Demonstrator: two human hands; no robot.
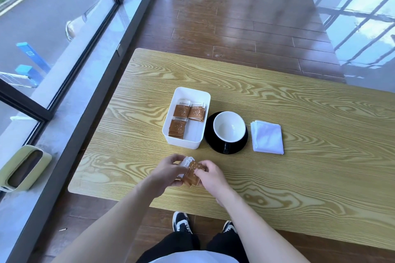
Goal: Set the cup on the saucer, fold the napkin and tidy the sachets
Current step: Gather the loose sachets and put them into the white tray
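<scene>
Both hands met near the table's front edge. Left hand (168,172) & right hand (210,175) each had fingers curled round a small bundle of brown sachets (192,172), gripping it from opposite sides just above the wooden table (299,134). Beyond them stood a white box (199,134) w/ more sachets (188,113) lying inside. Just right of the box, touching or nearly so, the white cup (229,127) sat on the black saucer (241,145). Right of that, apart, lay the folded white napkin (267,137).
</scene>
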